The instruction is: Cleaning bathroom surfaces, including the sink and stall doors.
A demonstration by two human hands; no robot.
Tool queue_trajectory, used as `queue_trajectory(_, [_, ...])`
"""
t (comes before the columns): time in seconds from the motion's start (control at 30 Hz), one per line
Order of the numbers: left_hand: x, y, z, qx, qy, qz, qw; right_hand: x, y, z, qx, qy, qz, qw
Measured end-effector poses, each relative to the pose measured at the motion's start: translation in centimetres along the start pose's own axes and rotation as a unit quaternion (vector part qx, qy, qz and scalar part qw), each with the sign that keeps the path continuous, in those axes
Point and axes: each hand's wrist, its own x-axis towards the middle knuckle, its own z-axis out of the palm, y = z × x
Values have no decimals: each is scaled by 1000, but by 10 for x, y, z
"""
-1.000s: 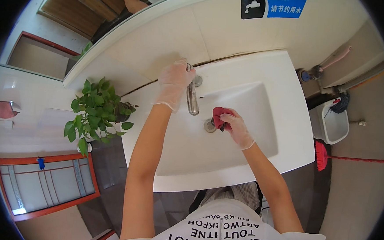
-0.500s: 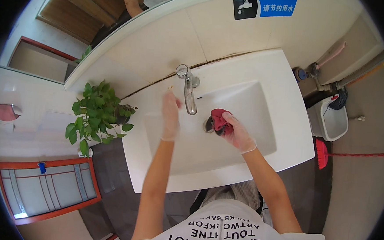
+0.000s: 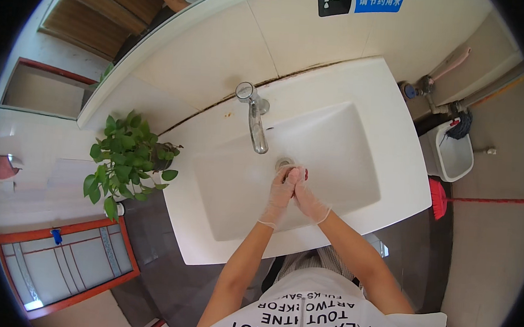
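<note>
Both my hands are in clear plastic gloves and meet over the white washbasin, near its drain. My left hand and my right hand are closed together around a dark red cloth. Most of the cloth is hidden by my fingers; only a small red edge shows on the right. The chrome tap stands just beyond, its spout pointing down into the bowl. Whether anything else is inside the cloth cannot be seen.
A leafy potted plant stands at the basin's left end. Behind the tap are a tiled wall and a mirror. At the right are pipes with a valve, a white bin and a red broom.
My left hand has come from beside the tap down to my right hand. Both have closed on the cloth, which has moved slightly nearer me and is now mostly covered.
</note>
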Motion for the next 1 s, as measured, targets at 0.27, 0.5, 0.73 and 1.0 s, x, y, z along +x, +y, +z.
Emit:
queue_trajectory(0.27, [14,-19,3,-209,66,-28,975,-1,-8,5,39,28,168,985])
queue_trajectory(0.5, [28,-27,-15,-341,-32,-87,936,-9,-29,-11,-189,-12,107,976])
queue_trajectory(0.73, [12,-44,-20,-184,-58,-30,981,35,26,-35,361,82,137,919])
queue_trajectory(1.0, [-25,26,-32,557,-58,521,644,1,-75,-8,-82,-180,339,920])
